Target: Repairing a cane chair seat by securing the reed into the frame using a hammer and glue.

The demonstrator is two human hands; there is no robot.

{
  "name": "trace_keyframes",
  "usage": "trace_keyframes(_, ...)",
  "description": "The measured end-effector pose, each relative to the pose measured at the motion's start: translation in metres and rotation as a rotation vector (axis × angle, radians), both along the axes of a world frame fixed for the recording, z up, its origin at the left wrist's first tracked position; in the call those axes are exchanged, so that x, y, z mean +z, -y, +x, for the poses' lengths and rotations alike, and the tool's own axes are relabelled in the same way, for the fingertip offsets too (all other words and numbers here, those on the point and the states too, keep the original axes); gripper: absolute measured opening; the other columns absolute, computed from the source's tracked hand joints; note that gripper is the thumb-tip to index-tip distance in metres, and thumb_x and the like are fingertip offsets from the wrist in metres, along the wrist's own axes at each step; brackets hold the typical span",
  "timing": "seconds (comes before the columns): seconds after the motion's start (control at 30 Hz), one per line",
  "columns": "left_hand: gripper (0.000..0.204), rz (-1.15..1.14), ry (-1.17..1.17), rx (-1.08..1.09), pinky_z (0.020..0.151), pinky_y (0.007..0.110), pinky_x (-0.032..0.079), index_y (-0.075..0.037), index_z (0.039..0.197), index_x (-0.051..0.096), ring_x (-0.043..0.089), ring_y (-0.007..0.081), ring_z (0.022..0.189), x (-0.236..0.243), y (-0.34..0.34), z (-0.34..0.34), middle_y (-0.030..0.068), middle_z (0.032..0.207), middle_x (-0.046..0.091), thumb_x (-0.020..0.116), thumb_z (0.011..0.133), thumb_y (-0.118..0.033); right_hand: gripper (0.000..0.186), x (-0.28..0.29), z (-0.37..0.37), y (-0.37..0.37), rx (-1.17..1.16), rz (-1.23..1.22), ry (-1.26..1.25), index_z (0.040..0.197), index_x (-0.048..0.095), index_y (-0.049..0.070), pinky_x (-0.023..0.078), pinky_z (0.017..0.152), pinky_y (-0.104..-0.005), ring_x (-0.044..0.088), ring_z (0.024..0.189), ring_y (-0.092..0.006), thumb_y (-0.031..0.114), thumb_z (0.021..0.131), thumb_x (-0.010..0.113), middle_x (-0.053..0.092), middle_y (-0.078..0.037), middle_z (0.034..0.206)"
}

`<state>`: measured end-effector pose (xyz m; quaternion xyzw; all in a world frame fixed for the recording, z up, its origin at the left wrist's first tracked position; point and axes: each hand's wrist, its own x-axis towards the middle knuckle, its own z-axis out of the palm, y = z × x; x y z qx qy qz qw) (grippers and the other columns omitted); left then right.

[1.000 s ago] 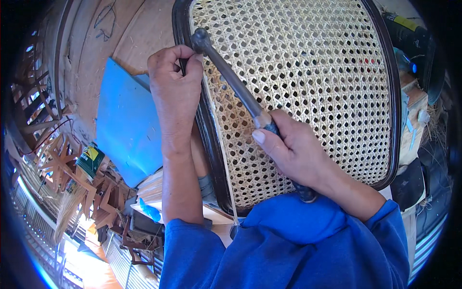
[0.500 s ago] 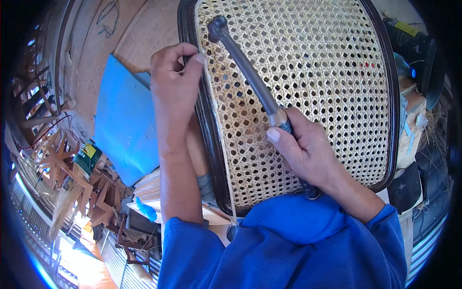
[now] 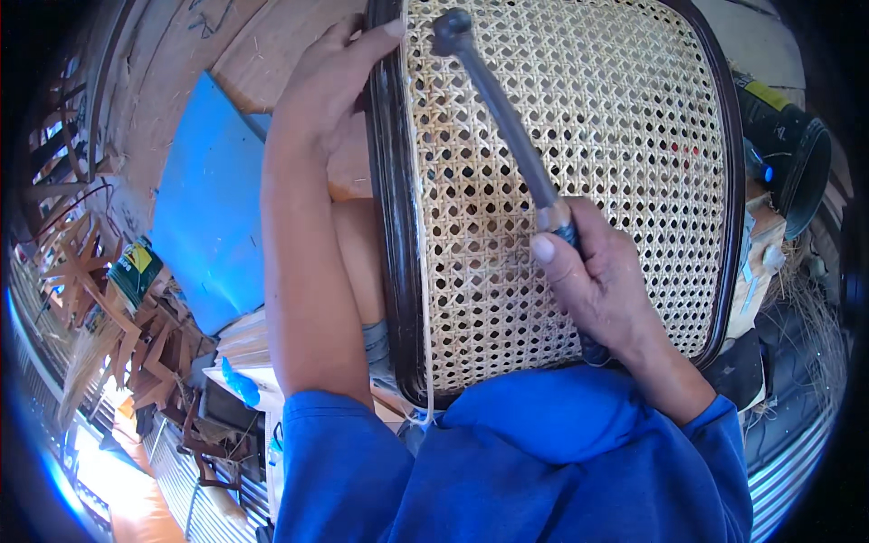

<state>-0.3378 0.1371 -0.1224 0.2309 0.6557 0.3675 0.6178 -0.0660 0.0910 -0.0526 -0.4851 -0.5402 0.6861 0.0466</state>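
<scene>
My left hand [image 3: 335, 77] is at the upper left edge of a cane panel [image 3: 561, 262] in a dark wooden frame [image 3: 389, 217], its thumb on the rim and its other fingers curled, partly hidden; what they hold is unclear. My right hand [image 3: 597, 290] is closed round the wrapped handle of a hammer-like metal tool [image 3: 502, 109], whose head is over the cane just right of my left thumb. A pale strip [image 3: 425, 380] runs along the frame's left side, its loose end hanging at the bottom.
A blue sheet [image 3: 204, 199] leans at left, near wooden star-shaped pieces [image 3: 86, 271], a green can [image 3: 131, 267] and blue plastic [image 3: 240, 385]. A black container [image 3: 778, 163] and a pale block [image 3: 756, 262] are at right. My bare leg [image 3: 358, 253] shows beside the frame.
My left hand has moved up along the frame's edge. My right hand and the tool have shifted right, the tool's head rising with them. The view has shifted slightly.
</scene>
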Motion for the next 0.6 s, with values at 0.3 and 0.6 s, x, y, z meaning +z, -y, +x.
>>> trace_keyframes(0.3, 0.014, 0.196, -0.631, -0.068, 0.077, 0.021, 0.046, 0.003, 0.099, 0.064, 0.058, 0.0084, 0.089, 0.029, 0.042, 0.034, 0.0116, 0.136, 0.044, 0.059, 0.087, -0.003, 0.031, -0.002, 0.010, 0.000, -0.009, -0.048, 0.106, 0.105, 0.051, 0.001, 0.041, 0.045, -0.0216, 0.048, 0.049, -0.0051, 0.030, 0.095, 0.055, 0.050, 0.001, 0.062)
trace_keyframes(0.6, 0.012, 0.253, -0.924, -0.086, 0.082, 0.027, 0.047, -0.003, 0.094, 0.068, 0.062, 0.0173, 0.094, 0.028, 0.041, 0.048, 0.0166, 0.128, 0.052, 0.062, 0.084, -0.005, 0.031, -0.004, 0.010, -0.003, 0.034, -0.018, 0.105, 0.104, 0.053, 0.003, 0.041, 0.048, -0.0249, 0.049, 0.052, -0.0081, 0.031, 0.093, 0.057, 0.050, -0.001, 0.064)
